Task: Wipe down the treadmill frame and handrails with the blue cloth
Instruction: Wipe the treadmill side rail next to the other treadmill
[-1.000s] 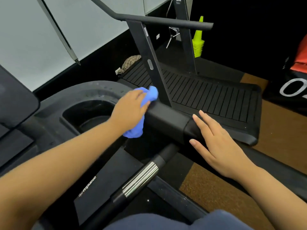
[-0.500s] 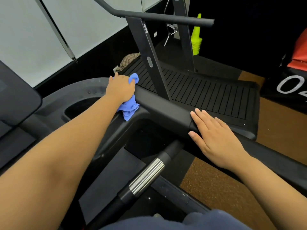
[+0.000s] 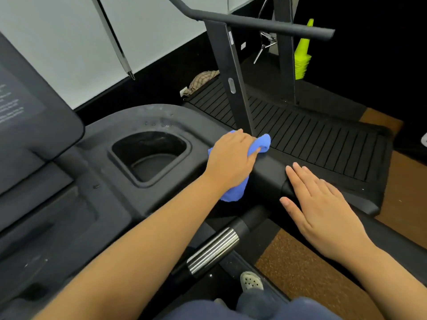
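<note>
Blue, perhaps terry cloth [image 3: 233,192] under left hand [image 3: 231,159]

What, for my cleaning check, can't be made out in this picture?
Head view:
- Treadmill frame beneath the blue cloth: hidden by cloth and left hand.
- Handrail end under the right hand: covered by the palm.
- Console print: blurred, cut off by the left edge.

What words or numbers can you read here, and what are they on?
No text here is readable.
Pale lines of writing on the console panel, at the left: too blurred to read.
Small label on the upright post of the machine behind: too small to read.
</note>
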A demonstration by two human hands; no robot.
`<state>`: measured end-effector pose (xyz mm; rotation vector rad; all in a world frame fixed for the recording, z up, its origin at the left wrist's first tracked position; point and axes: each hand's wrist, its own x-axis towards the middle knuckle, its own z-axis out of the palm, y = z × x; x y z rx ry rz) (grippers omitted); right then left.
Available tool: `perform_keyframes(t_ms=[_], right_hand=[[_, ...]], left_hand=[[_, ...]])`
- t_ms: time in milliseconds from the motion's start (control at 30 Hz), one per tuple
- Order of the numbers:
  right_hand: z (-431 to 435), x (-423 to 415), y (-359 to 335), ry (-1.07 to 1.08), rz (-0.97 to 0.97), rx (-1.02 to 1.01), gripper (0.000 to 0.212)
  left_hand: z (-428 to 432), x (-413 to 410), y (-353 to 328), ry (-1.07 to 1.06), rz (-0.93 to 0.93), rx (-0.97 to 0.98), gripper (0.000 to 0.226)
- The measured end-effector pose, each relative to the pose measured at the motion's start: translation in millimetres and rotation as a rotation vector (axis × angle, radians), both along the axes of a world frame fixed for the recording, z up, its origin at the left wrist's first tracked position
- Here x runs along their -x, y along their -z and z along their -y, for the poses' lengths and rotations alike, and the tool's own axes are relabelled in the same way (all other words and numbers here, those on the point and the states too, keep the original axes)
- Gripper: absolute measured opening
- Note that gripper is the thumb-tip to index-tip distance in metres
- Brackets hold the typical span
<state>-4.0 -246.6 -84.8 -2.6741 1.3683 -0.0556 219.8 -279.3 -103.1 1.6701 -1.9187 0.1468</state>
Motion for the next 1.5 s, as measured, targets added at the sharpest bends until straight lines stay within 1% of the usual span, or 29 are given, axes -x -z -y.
perform_keyframes(t_ms=[100,167,200,300,367,467,567,667,833,900,933,1100,1167,1233,1300,1400,1467,1500], right_hand=[[2.5,0.1,-1.5,-0.004,-0.014,-0.032,0.074],[3.2,-1.5,-3.7,0.001,-0.005,-0.070,0.074],[2.9,-2.4,-5.2,0.003,0.002,-0.094,0.075],[5.9,-6.2,-12.0,-0.007,0.010,-0.173,0.076],[14.5,-13.0,-17.7,-0.067,-0.009,-0.200,0.075],[32.8,-31.3,-16.7,-0.218,-0.003,-0.167,0.069],[47.6,-48.5,-9.7,-0.347,0.002,-0.097,0.064],[53.3,-51.8,-5.5,-0.388,-0.007,-0.054,0.063],[53.0,-52.4,0.0,-0.385,0.024,-0.032,0.062],[53.8,-53.7,0.9,-0.381,0.035,-0.038,0.062],[54.5,-54.1,0.9,-0.381,0.036,-0.037,0.062],[56.1,-54.1,2.0,-0.390,0.033,-0.040,0.062],[56.0,-53.6,3.0,-0.399,0.033,-0.035,0.062],[55.8,-52.6,3.1,-0.401,0.025,-0.031,0.062],[55.9,-52.3,2.2,-0.398,0.028,-0.024,0.062],[57.0,-52.5,0.9,-0.413,0.019,-0.006,0.063],[56.9,-52.2,1.8,-0.415,0.017,0.006,0.064],[56.7,-51.9,2.8,-0.415,0.014,0.013,0.064]], left_hand=[[14.4,-16.3,-16.1,-0.164,-0.045,-0.111,0.033],[24.4,-31.4,-31.5,-0.260,-0.016,-0.205,0.046],[29.5,-40.1,-37.4,-0.318,0.001,-0.266,0.045],[49.1,-70.2,-43.1,-0.519,-0.007,-0.396,0.025],[58.7,-88.8,-45.2,-0.612,0.013,-0.453,0.026],[66.2,-117.5,-43.0,-0.753,0.068,-0.477,0.032],[69.0,-148.9,-39.2,-0.854,0.074,-0.512,0.033],[63.5,-185.0,-35.1,-0.941,0.105,-0.509,0.038],[50.7,-225.9,-27.8,-1.040,0.040,-0.497,0.044],[51.4,-226.8,-29.6,-1.020,0.020,-0.483,0.044],[52.6,-224.7,-30.3,-0.966,0.024,-0.468,0.042],[67.7,-169.6,-31.8,-0.453,0.052,-0.420,0.032],[71.4,-140.3,-29.4,-0.327,0.066,-0.409,0.028],[66.0,-114.9,-23.5,-0.232,0.108,-0.359,0.026],[55.1,-92.6,-19.7,-0.155,0.139,-0.281,0.026],[35.0,-56.5,-21.0,-0.093,0.080,-0.218,0.025],[15.5,-37.5,-15.3,-0.137,-0.017,-0.167,0.023],[2.9,-30.3,-8.4,-0.208,-0.058,-0.144,0.026]])
